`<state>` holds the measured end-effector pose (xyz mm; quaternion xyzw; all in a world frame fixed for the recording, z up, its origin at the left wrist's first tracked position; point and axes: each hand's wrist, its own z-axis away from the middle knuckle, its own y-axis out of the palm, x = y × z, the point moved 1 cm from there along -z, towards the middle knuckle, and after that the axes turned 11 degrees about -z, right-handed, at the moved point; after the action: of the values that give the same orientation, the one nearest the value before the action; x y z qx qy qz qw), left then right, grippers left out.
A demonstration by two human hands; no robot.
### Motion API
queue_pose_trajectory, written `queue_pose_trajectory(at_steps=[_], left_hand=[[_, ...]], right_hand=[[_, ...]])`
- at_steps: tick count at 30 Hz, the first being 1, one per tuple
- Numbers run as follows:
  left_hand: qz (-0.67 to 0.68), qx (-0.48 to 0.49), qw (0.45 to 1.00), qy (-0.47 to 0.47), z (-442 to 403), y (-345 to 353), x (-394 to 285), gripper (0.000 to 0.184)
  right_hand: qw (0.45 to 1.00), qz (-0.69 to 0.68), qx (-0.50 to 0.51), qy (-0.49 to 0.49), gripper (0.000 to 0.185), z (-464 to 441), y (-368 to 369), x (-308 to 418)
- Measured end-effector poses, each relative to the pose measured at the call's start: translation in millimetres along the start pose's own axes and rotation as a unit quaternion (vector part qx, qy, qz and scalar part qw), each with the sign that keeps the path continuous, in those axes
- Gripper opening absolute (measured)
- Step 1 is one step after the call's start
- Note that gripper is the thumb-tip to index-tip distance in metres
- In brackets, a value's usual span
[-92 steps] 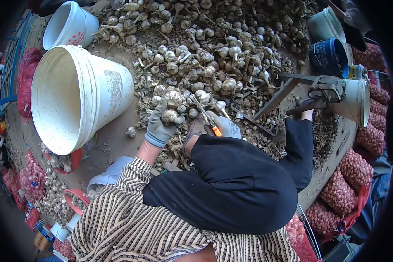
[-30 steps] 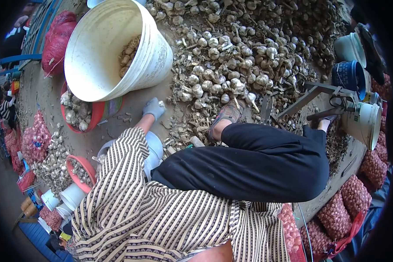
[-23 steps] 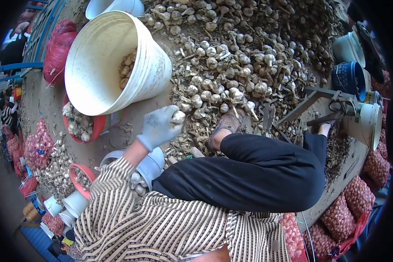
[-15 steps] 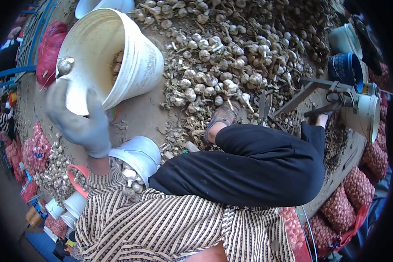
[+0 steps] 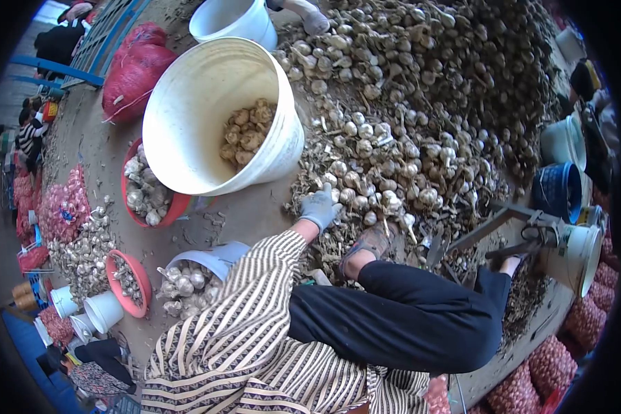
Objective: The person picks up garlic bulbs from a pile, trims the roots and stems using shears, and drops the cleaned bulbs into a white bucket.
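Gloved in grey, my left hand [image 5: 319, 209] reaches to the near edge of the garlic pile [image 5: 421, 165], its fingers apart and touching bulbs there. Nothing shows clearly in its palm. My right hand is out of view. Left of the pile, a large white bucket [image 5: 179, 110] lies tilted with its mouth facing me, several brown bulbs [image 5: 247, 133] inside. Beside my striped sleeve, a smaller pale bucket [image 5: 217, 259] lies on its side with garlic bulbs [image 5: 186, 281] at its mouth. My foot in a sandal [image 5: 372, 245] rests by the pile.
Red basins [image 5: 136, 303] of garlic stand at the left, near a red net bag [image 5: 134, 76]. A metal frame [image 5: 490, 224], a blue bucket [image 5: 555, 192] and a white bucket [image 5: 569, 259] are at the right. Another person's gloved hand [image 5: 315, 21] is at the top.
My left hand has moved from the large bucket's mouth to the pile; the bulb it held is no longer seen in it. The view has shifted, and more bulbs show inside the large bucket.
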<state>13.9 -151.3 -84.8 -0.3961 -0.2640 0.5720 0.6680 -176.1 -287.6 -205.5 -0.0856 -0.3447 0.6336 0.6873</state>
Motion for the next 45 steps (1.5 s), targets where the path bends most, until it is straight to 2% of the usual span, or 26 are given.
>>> queue_pose_trajectory(at_steps=[2, 4, 6, 7, 8, 9, 10, 11, 12, 14, 18, 20, 22, 25, 26, 29, 31, 32, 34, 35, 36, 39, 40, 43, 44, 45], left_hand=[[-0.043, 0.004, 0.999, 0.015, -8, 6, 1, 0.065], [-0.066, -0.031, 0.997, 0.033, -11, 8, 4, 0.062], [0.01, -0.059, 0.997, 0.042, -17, 11, 11, 0.058], [0.102, -0.035, 0.994, 0.021, -8, -9, 11, 0.054], [0.274, -0.086, 0.957, 0.05, -7, -5, 17, 0.047], [0.457, -0.035, 0.885, 0.079, -12, 8, 23, 0.052], [0.702, 0.081, 0.707, 0.033, 11, -27, 11, 0.061], [0.808, 0.155, 0.561, 0.093, 8, -21, 13, 0.068], [0.841, 0.176, 0.495, 0.132, 17, -31, 6, 0.076], [0.851, 0.209, 0.449, 0.173, 26, -49, -13, 0.089], [0.817, 0.24, 0.483, 0.203, 46, -90, -45, 0.103], [0.765, 0.256, 0.527, 0.267, 43, -96, -53, 0.107], [0.747, 0.267, 0.551, 0.259, 43, -98, -61, 0.108], [0.625, 0.213, 0.719, 0.218, 45, -99, -78, 0.111], [0.569, 0.161, 0.767, 0.249, 42, -93, -84, 0.11], [0.595, 0.181, 0.754, 0.212, 54, -92, -96, 0.106], [0.711, 0.219, 0.649, 0.16, 53, -83, -96, 0.096], [0.711, 0.22, 0.649, 0.157, 49, -75, -92, 0.096], [0.835, 0.397, 0.352, 0.148, 49, -71, -89, 0.086], [0.829, 0.368, 0.412, 0.087, 52, -66, -87, 0.081], [0.829, 0.37, 0.412, 0.085, 53, -66, -86, 0.081], [0.793, 0.326, 0.507, 0.083, 51, -65, -82, 0.09], [0.793, 0.327, 0.506, 0.087, 49, -65, -83, 0.09], [0.678, 0.226, 0.683, 0.151, 46, -70, -88, 0.107], [0.677, 0.226, 0.684, 0.151, 46, -71, -89, 0.107], [0.623, 0.199, 0.734, 0.183, 45, -73, -91, 0.108]], right_hand=[[0.992, -0.003, 0.121, -0.026, 0.045, 50, -84, 27], [0.997, 0.013, 0.059, -0.039, 0.036, 32, -46, 8], [0.998, -0.016, -0.031, -0.058, 0.033, 25, -33, 5], [0.992, 0.024, -0.08, -0.089, 0.023, 1, 26, -27], [0.993, -0.083, -0.022, -0.08, 0.027, 20, -16, -3], [0.995, -0.068, -0.043, -0.051, 0.024, 38, -36, 7], [0.994, -0.085, -0.05, -0.041, 0.022, 48, -53, 14], [0.989, -0.124, -0.072, -0.035, 0.021, 62, -67, 17], [0.981, -0.165, -0.103, -0.023, 0.021, 81, -85, 17], [0.95, -0.248, -0.187, 0.005, 0.025, 128, -126, 3], [0.899, -0.299, -0.314, 0.051, 0.04, 202, -183, -46], [0.898, -0.295, -0.321, 0.055, 0.045, 215, -197, -56], [0.924, -0.246, -0.287, 0.056, 0.058, 213, -205, -58], [0.93, -0.224, -0.287, 0.049, 0.058, 210, -209, -59], [0.933, -0.2, -0.297, 0.04, 0.059, 208, -208, -60], [0.931, -0.23, -0.28, 0.038, 0.06, 198, -190, -71], [0.92, -0.298, -0.247, 0.068, 0.057, 199, -192, -60], [0.92, -0.3, -0.245, 0.067, 0.057, 197, -189, -53], [0.885, -0.403, -0.225, 0.061, 0.056, 198, -180, -44], [0.882, -0.41, -0.227, 0.055, 0.057, 198, -179, -43], [0.884, -0.407, -0.226, 0.05, 0.057, 197, -177, -42], [0.891, -0.393, -0.221, 0.042, 0.057, 194, -176, -45], [0.894, -0.387, -0.222, 0.04, 0.057, 193, -177, -47], [0.899, -0.376, -0.218, 0.043, 0.057, 191, -180, -52], [0.9, -0.376, -0.218, 0.043, 0.057, 190, -180, -53], [0.9, -0.376, -0.218, 0.042, 0.057, 189, -181, -53]])
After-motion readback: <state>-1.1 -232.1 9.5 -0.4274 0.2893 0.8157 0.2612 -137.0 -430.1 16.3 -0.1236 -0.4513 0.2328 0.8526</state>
